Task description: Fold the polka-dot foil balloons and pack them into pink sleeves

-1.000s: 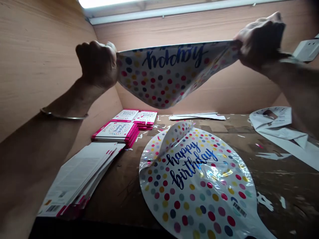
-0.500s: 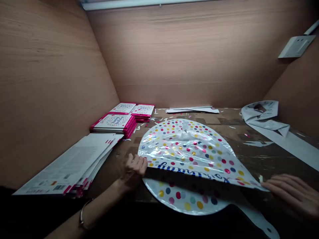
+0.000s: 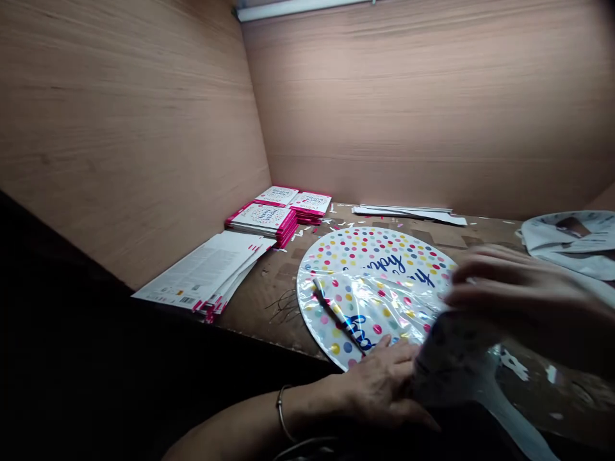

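A flat foil balloon (image 3: 336,256) with coloured dots and blue lettering lies at the table's front edge. Part of its clear, shiny film is folded back over the printed face, and its white tail (image 3: 514,410) hangs toward me at the lower right. My left hand (image 3: 379,384) rests on the near part of the balloon, palm down, with fingers stretched and thumb apart. My right hand (image 3: 523,301), blurred by motion, is above the right side with fingers bent at a raised, shaded part of the foil, which it seems to pinch.
Printed white and pink packets (image 3: 266,216) are stacked at the back left, with a fan of printed sleeves (image 3: 202,269) before them. White strips (image 3: 408,212) lie by the back wall. A crumpled white band (image 3: 567,237) is at right. Paper scraps dot the brown table (image 3: 273,320).
My left hand has moved from the balloon's left edge to its near middle. My right hand has risen and come inward, and the raised half of the foil has been folded over. The view has turned left.
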Action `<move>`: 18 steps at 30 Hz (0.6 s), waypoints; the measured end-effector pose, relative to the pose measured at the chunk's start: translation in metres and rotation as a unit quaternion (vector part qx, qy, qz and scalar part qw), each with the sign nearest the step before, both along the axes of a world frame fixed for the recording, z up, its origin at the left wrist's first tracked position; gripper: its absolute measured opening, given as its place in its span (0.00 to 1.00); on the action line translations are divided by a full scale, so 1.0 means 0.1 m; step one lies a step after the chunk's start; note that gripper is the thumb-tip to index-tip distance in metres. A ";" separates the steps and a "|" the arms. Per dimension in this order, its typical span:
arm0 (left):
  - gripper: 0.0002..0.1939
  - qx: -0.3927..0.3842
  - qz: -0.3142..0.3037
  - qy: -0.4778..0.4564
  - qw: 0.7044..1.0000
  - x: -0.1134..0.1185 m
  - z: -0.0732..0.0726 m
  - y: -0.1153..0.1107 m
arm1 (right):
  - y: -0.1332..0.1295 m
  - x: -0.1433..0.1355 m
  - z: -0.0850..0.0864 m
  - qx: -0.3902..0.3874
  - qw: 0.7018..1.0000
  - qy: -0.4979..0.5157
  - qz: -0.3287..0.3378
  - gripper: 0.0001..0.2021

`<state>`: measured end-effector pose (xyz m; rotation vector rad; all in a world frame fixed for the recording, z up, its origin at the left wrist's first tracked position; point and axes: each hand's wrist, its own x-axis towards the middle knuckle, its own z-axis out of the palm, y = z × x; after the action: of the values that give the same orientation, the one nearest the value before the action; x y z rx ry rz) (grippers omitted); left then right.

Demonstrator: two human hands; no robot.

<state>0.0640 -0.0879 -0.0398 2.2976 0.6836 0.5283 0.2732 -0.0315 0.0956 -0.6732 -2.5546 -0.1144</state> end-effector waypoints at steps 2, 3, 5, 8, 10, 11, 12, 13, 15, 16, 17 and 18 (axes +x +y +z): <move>0.23 -0.078 -0.033 -0.042 0.995 -0.04 0.05 0.02 | 0.36 -0.63 -0.03 -0.172 0.978 -0.103 0.059 0.08; 0.21 -0.120 -0.039 -0.062 0.990 -0.06 0.08 0.03 | 0.52 -0.93 -0.10 -0.262 0.954 -0.126 0.074 0.08; 0.20 -0.195 -0.024 -0.092 0.976 -0.10 0.11 0.03 | 0.79 -1.42 -0.35 -0.319 0.931 -0.155 0.087 0.07; 0.20 -0.253 0.016 -0.114 0.961 -0.16 0.12 0.04 | 1.06 -1.78 -0.83 -0.360 0.917 -0.161 0.059 0.12; 0.20 -0.268 0.022 -0.137 0.953 -0.19 0.11 0.06 | 1.16 -1.82 -1.06 -0.377 0.911 -0.160 0.049 0.16; 0.20 -0.278 0.019 -0.152 0.948 -0.21 0.12 0.07 | 1.19 -1.82 -1.12 -0.385 0.907 -0.162 0.048 0.16; 0.20 -0.292 0.016 -0.164 0.942 -0.22 0.12 0.07 | 1.22 -1.83 -1.16 -0.391 0.904 -0.165 0.047 0.15; 0.20 -0.305 0.015 -0.169 0.937 -0.24 0.12 0.08 | 1.23 -1.83 -1.17 -0.394 0.902 -0.168 0.045 0.13; 0.20 -0.327 0.024 -0.161 0.931 -0.25 0.12 0.08 | 1.23 -1.87 -1.15 -0.392 0.903 -0.172 0.039 0.09; 0.20 -0.334 0.032 -0.154 0.930 -0.25 0.12 0.07 | 1.22 -1.89 -1.13 -0.387 0.905 -0.170 0.038 0.07; 0.19 -0.336 0.041 -0.147 0.929 -0.25 0.12 0.07 | 1.20 -1.90 -1.11 -0.380 0.910 -0.163 0.041 0.05; 0.19 -0.337 0.049 -0.142 0.929 -0.24 0.11 0.06 | 1.17 -1.91 -1.09 -0.372 0.915 -0.151 0.047 0.04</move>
<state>0.0400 -0.0814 -0.0284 1.5164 0.7010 0.5523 0.0822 0.0860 -0.0138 -0.8416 -2.9047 0.8959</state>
